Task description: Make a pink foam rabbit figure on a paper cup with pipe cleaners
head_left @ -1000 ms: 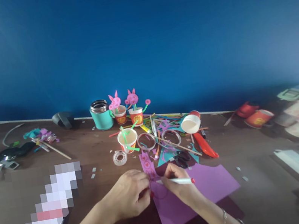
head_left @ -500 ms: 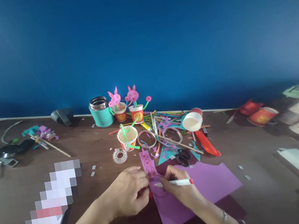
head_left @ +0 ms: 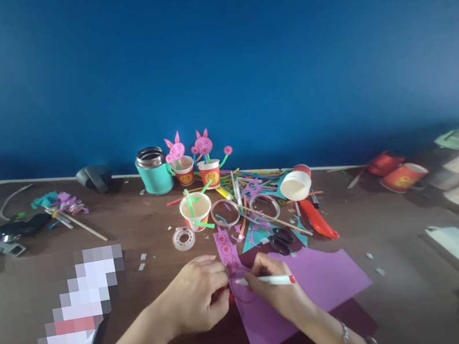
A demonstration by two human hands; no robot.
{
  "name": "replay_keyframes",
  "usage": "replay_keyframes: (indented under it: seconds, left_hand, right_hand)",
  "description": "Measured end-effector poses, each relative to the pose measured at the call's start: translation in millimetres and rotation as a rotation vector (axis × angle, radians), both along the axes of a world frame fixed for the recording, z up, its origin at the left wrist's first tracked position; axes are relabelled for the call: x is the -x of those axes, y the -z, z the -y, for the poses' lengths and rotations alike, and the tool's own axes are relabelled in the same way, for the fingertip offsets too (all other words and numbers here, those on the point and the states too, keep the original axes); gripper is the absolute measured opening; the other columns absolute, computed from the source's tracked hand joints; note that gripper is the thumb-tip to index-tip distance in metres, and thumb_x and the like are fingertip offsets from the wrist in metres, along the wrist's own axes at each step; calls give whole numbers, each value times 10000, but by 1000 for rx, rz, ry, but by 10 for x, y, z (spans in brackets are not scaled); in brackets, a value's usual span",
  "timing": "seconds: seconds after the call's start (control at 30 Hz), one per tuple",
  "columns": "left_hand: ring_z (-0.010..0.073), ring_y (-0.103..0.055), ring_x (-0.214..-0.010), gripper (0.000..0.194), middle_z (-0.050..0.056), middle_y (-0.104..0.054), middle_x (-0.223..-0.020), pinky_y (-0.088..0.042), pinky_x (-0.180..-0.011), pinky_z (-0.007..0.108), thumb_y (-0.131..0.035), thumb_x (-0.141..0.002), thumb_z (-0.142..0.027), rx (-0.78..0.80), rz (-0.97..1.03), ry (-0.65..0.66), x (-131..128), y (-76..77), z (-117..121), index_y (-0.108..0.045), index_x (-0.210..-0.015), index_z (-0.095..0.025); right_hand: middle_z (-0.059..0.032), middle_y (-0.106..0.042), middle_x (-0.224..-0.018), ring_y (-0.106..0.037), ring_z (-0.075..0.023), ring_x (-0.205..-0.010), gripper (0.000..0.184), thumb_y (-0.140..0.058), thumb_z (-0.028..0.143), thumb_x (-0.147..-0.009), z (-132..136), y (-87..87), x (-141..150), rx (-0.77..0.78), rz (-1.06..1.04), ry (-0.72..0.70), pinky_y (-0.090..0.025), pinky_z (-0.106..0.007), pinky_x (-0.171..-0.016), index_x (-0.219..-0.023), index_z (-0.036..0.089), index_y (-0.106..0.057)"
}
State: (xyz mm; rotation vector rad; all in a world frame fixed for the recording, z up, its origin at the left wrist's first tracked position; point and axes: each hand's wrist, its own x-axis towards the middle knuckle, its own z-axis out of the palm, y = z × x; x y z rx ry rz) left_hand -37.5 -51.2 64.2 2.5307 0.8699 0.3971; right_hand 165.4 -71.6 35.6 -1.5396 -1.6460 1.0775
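White marker (head_left: 276, 280) tip has shifted slightly left inside the outlined circle (head_left: 244, 290) | right hand (head_left: 273, 288) clamped on it | left hand (head_left: 199, 294) at purple sheet's (head_left: 308, 288) left edge, grip unclear | sheet on near bench (head_left: 155, 281) | done: hearts (head_left: 225, 249), ears (head_left: 233, 262), far rabbit cups (head_left: 211, 176) | seemingly remaining: circle's features; straw cup (head_left: 198, 209) without figure

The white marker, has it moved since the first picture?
Yes. The right hand has carried the white marker a little left over the purple paper, judged against the black scissors.
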Motion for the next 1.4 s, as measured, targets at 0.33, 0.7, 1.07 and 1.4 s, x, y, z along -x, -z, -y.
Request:
replay_keyframes:
  seconds: [0.33, 0.7, 1.07, 1.4]
  left_hand:
    - [153, -595, -741, 127, 1, -626, -759, -388, -970, 332, -476, -767, -126, 12, -1, 1, -4, -28, 0, -510, -674, -205]
    - [147, -590, -755, 125, -3, -619, -765, -380, -973, 321, -482, -767, -125, 15, 1, -4, 2, -11, 5, -493, -668, -201]
    - [153, -596, -759, 127, 3, -631, -784, -385, -975, 335, -475, -758, -116, 18, 5, 1, 3, -12, 0, -505, -673, -205]
    - [157, -602, -767, 124, 6, -634, -782, -391, -971, 339, -476, -764, -123, 21, 7, 0, -1, -22, 2, -513, -676, -202]
  right_hand:
    - [55, -425, -513, -362, -89, -487, 275, -585, 296, -768, 7, 15, -16, -38, 16, 27, -275, -204, -435, -581, 209, -403]
    - [71, -380, -493, -362, -92, -484, 258, -539, 245, -760, 7, 34, -44, -45, 50, 24, -275, -209, -452, -575, 217, -362]
    - [75, -323, -467, -319, -92, -462, 249, -502, 204, -717, 3, 42, -28, -71, 43, 44, -245, -213, -428, -548, 227, -321]
    - [76, -335, -450, -308, -87, -447, 262, -522, 213, -710, -4, 86, -29, -16, 43, 29, -230, -213, -415, -537, 226, -327]
